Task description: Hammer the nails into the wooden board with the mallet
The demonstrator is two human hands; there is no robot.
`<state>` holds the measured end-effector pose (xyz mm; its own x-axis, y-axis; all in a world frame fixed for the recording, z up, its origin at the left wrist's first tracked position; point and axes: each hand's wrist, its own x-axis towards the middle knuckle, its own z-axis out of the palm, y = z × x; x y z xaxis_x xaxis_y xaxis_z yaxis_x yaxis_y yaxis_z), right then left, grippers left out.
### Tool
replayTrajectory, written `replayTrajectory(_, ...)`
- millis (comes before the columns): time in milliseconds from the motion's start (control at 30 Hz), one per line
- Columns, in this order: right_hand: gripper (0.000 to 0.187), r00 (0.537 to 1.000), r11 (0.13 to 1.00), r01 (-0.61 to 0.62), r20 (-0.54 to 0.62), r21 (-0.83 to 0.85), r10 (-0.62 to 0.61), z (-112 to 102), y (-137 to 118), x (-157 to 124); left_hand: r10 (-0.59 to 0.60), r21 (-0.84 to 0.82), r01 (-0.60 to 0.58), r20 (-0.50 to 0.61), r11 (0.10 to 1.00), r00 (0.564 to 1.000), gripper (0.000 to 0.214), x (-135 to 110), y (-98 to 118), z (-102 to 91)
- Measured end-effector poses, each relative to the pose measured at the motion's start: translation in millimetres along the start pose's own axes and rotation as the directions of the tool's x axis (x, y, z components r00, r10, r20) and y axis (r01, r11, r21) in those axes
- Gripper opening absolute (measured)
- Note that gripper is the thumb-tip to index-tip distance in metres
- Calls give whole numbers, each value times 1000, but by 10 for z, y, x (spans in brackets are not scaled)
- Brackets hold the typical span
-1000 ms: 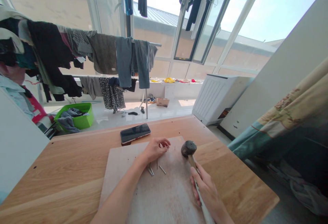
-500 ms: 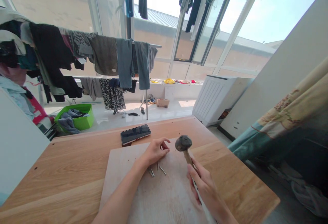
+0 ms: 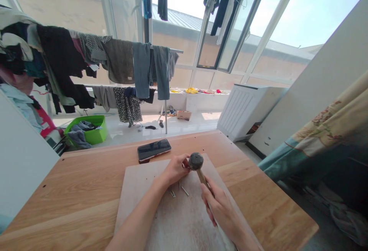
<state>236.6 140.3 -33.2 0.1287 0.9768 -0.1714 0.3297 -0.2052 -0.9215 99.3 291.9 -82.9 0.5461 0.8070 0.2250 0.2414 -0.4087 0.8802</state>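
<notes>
Right hand [image 3: 219, 202] is wrapped round the hammer [image 3: 196, 161], its head over the far end of the board [image 3: 178, 222]. Left hand [image 3: 176, 168] is at the board's far end too, fingers curled, can't tell if they're pinching anything. Few nails [image 3: 185, 191] on the board, phone [image 3: 154, 150] just past its far-left corner.

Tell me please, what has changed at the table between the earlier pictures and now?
The right hand has moved the hammer leftward, so its head now appears right beside the fingers of the left hand. Nothing was visibly taken hold of or let go. The left hand stays over the board; the nails and phone are where they were.
</notes>
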Motion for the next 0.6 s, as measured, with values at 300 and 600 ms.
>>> replayTrajectory(300, 62, 986, 987, -159, -41, -6, 159, -287, 540, -347, -116, 506, 27, 146, 862, 982, 15, -287, 448, -410)
replayTrajectory(600, 72, 961, 965, -255, -124, -64, 245, -285, 744, -428, -209, 828, -107, 261, 551, 942, 32, -523, 809, -169)
